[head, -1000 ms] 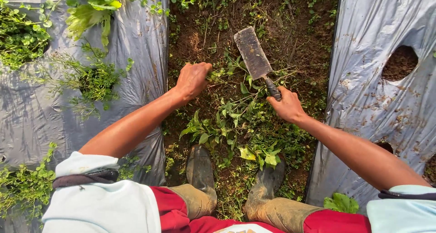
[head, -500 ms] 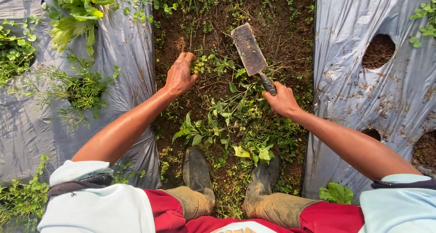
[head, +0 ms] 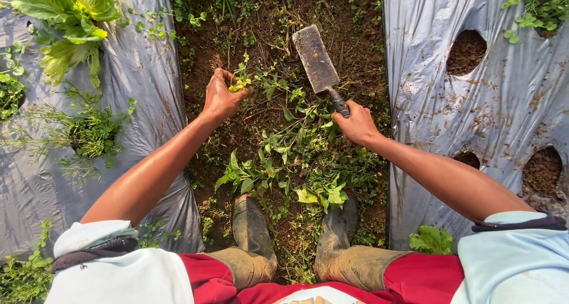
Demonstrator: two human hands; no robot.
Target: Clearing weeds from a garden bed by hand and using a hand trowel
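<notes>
Left hand [head: 220,96] pinches a weed sprig [head: 240,83] in the soil furrow [head: 237,138], right hand [head: 355,123] fisted on the cleaver [head: 317,59] handle; risk: blade swing nicks left fingers, being near.

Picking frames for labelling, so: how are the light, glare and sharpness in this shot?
Head view: bright daylight, with pale glare on the plastic sheet; the blade, left hand and right hand are sharp, no motion blur; wide-lens bending shows at the edges.
</notes>
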